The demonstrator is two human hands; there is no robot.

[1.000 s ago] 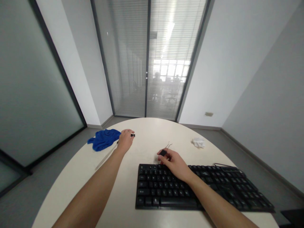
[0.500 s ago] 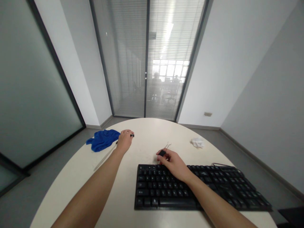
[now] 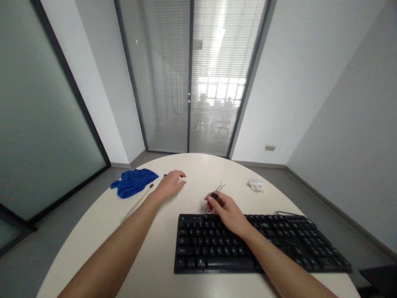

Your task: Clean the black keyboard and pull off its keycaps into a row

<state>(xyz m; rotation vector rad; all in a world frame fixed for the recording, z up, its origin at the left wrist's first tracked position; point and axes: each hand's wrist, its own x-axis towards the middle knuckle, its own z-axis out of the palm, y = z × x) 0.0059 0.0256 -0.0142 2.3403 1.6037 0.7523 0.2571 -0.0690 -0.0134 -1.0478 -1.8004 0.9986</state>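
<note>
My right hand [image 3: 228, 210] is closed over the back edge of a black keyboard [image 3: 231, 263], pinching a small black keycap [image 3: 214, 195] between thumb and fingers. Two thin wire prongs of what looks like a keycap puller [image 3: 220, 186] stick out beyond those fingers; whether they are gripped too is unclear. Over the middle left of the table my left hand [image 3: 172, 183] is open, thumb and fingers apart, holding nothing. A small black piece [image 3: 165, 175] lies just behind its knuckles, mostly hidden.
A crumpled blue cloth [image 3: 134, 183] lies on the left of the round pale table [image 3: 204, 163]. Beside it is a thin brush [image 3: 136, 203] with a dark tip. To the right sits a crumpled white tissue [image 3: 256, 185]. The keyboard's cable [image 3: 288, 213] curls behind it.
My left hand has let go of the small black piece and shifted right, its fingers spreading. The keycap in my right hand has tilted slightly under the thumb.
</note>
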